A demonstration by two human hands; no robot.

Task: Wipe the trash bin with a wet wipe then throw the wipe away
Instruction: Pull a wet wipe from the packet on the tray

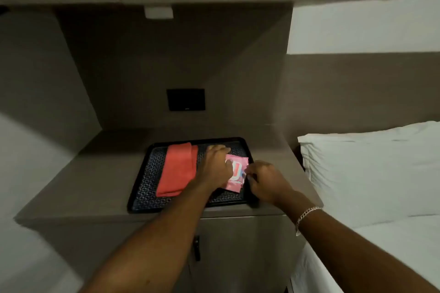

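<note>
Both hands met over a flat pink plastic wipe pack (235, 172) on a black patterned tray (145, 181). Her left hand (217, 166) pressed down on it, fingers curled; the right hand (266, 183) pinched its edge. The tray sat on a brown tabletop (95, 183) beside a white bed (381, 197). A folded red cloth (177, 169) lay alongside. Pack writing was blurry.

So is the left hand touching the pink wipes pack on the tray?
Touching. The head view shows the left hand pressed down on the pink wipes pack, covering its left edge with no gap, on the black tray.
</note>
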